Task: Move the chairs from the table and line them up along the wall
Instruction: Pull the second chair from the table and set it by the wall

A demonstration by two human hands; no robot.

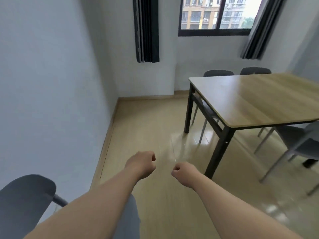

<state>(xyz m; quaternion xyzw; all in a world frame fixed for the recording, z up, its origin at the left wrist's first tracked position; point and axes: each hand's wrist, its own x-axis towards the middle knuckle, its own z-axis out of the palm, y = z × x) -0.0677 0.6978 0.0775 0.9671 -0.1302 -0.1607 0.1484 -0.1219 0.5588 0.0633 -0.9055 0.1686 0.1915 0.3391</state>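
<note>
One chair done: I judge the dark chair [25, 204] at lower left of the frame as already placed; it sits just beside the wall [43, 83], its back toward me.
Three chairs left: two backs show past the far edge of the worktop [259, 99], far-left chair [218, 72] and far-right chair [255, 70], upper right of centre; a near chair [298, 140] sits at the right edge, tucked partly under the worktop.
Any more: I cannot tell; the frame cuts off the worktop's right side.
Left hand [140, 163]: low centre of frame, fingers curled into a loose fist, holding nothing.
Right hand [183, 171]: beside it and apart, fingers likewise curled shut on nothing.
Hands to chairs: touching none, over bare floor [155, 126] between wall and worktop.
Wall space: open stretch along the left wall up to the corner, room for a row as I judge it.
Progress: early, roughly a quarter by what I can count.
Next, my guess: fetch another chair from the worktop.
</note>
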